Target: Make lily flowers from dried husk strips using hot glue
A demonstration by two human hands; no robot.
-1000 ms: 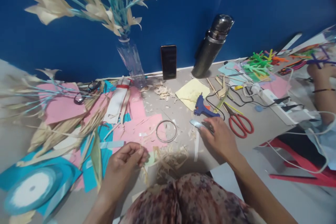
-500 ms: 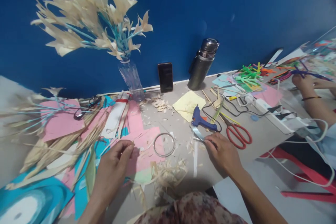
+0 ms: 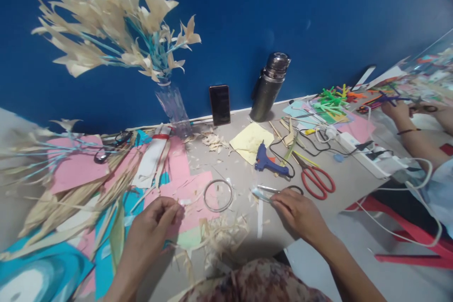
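Nearest me I log a grey table (image 3: 244,172), its near edge littered with pale husk shavings (image 3: 226,238) and overlapping pink paper (image 3: 193,188) and turquoise sheets (image 3: 49,269). My left forearm enters from bottom left and angles up and right; the left hand (image 3: 150,226) rests on the pink paper with fingers curled in, thumb and fingertips pressed together on a small pale scrap I cannot make out clearly. My right forearm enters from lower right, angling up and left; the right hand (image 3: 299,210) lies low on the table, fingers closed in a pinch on a small pair of scissors (image 3: 272,191), whose blades point left toward a light blue strip (image 3: 257,193). Between the two hands, a wire ring (image 3: 218,195) lies flat, half on the pink paper. Beyond the right hand: red scissors (image 3: 316,180), a blue glue gun (image 3: 267,159) with a black cord, a yellow sheet (image 3: 251,140). Farther back, against the blue wall (image 3: 318,14): a clear bottle vase (image 3: 173,108) holding cream husk flowers (image 3: 116,23) on blue stems, a phone (image 3: 220,104) propped upright, a dark steel flask (image 3: 271,86). Far right: a white power strip (image 3: 368,156), coloured craft pieces (image 3: 332,99), and another person's hand (image 3: 398,111) at work.
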